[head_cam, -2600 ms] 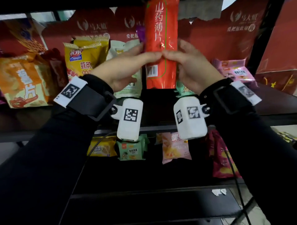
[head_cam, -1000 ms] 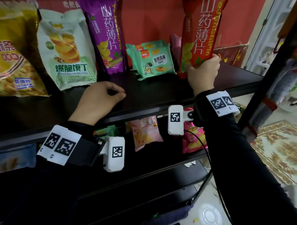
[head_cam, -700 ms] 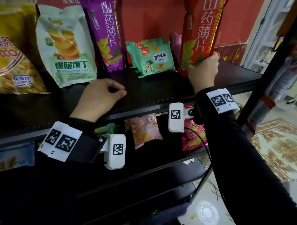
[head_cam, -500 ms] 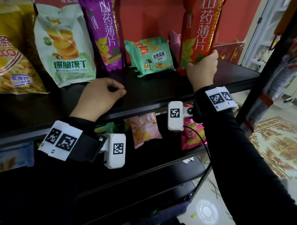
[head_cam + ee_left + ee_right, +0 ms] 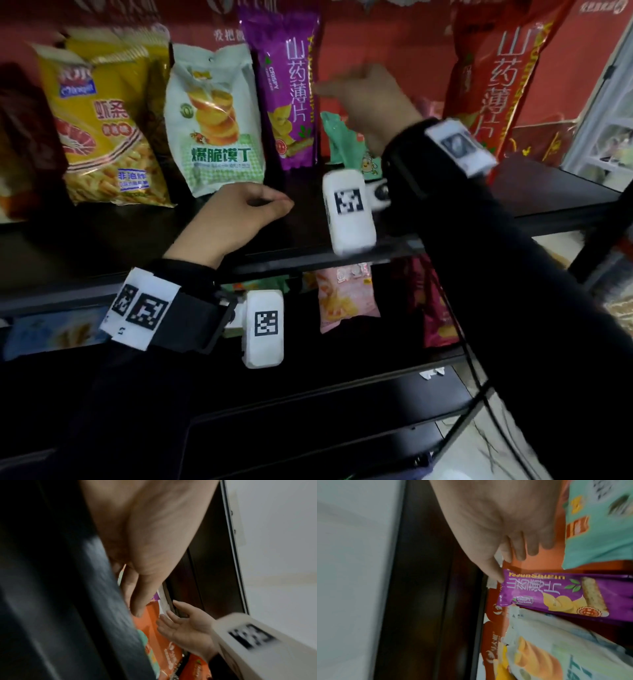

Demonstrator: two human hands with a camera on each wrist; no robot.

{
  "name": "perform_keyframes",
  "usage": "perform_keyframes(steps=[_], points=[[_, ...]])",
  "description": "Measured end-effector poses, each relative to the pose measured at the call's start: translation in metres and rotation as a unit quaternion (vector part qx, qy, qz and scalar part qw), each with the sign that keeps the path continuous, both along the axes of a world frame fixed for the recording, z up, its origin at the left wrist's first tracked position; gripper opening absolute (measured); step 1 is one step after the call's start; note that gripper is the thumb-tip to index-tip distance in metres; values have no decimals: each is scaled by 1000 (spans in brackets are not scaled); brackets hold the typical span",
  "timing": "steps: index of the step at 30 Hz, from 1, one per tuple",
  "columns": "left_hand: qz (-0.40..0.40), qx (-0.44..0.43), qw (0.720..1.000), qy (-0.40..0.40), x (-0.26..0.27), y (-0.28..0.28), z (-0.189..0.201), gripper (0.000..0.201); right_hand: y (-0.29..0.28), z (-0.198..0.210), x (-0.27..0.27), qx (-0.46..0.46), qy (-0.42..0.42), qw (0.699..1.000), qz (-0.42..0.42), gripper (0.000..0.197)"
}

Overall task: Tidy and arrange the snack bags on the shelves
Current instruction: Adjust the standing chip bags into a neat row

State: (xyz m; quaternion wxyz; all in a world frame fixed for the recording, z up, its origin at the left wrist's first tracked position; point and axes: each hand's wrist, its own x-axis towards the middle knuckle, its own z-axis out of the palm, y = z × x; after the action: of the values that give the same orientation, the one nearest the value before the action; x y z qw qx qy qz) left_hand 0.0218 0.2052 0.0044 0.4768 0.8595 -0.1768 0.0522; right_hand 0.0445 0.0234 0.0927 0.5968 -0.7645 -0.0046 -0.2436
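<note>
A tall red yam-chip bag (image 5: 496,78) stands unheld at the right of the upper black shelf (image 5: 102,240). My right hand (image 5: 342,92) reaches left with relaxed fingers to the right edge of the upright purple yam-chip bag (image 5: 291,92), and it holds nothing. In the right wrist view the thumb of that hand (image 5: 505,534) lies at the top corner of the purple bag (image 5: 556,595). Below my right wrist leans a small green snack bag (image 5: 346,144). My left hand (image 5: 270,207) rests empty on the shelf front, fingers loosely curled.
A white-green bun-chip bag (image 5: 215,120) and a yellow shrimp-stick bag (image 5: 102,126) stand left of the purple one. On the lower shelf sit a pink bag (image 5: 346,298) and a dark red bag (image 5: 435,308). A black shelf post (image 5: 609,222) rises at the right.
My right hand has let go of the red bag, which stays standing, and moved left across the green bag to the purple bag. The left hand has stayed on the shelf.
</note>
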Motion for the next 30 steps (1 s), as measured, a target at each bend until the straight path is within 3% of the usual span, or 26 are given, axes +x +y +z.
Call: perform_keyframes(steps=[2, 5, 7, 12, 14, 19, 24, 26, 30], points=[[26, -11, 1000, -8, 0, 12, -3, 3, 9, 13, 36, -73, 58, 995, 25, 44], [48, -44, 998, -9, 1, 16, -5, 8, 19, 19, 84, -146, 70, 986, 33, 46], [52, -36, 998, -7, 2, 14, -6, 11, 20, 17, 104, -144, 69, 987, 23, 48], [68, -16, 998, -5, 2, 11, -7, 8, 11, 5, 129, -136, 88, 986, -31, 83], [71, -20, 997, -2, 2, 11, -7, 9, 10, 1, 131, -137, 87, 985, -52, 88], [72, -33, 997, 0, 2, 11, -6, 9, 12, 1, 124, -76, 42, 995, -58, 66], [65, -56, 996, 14, -3, 9, 1, 3, 9, 10, 93, 88, -81, 992, -32, 55], [66, -44, 996, 28, -3, 6, 9, 19, 7, 13, 77, 123, -117, 985, -24, 50], [100, -11, 995, 12, 8, -3, 42, 73, 8, 15, 40, 175, -158, 971, 37, 33]])
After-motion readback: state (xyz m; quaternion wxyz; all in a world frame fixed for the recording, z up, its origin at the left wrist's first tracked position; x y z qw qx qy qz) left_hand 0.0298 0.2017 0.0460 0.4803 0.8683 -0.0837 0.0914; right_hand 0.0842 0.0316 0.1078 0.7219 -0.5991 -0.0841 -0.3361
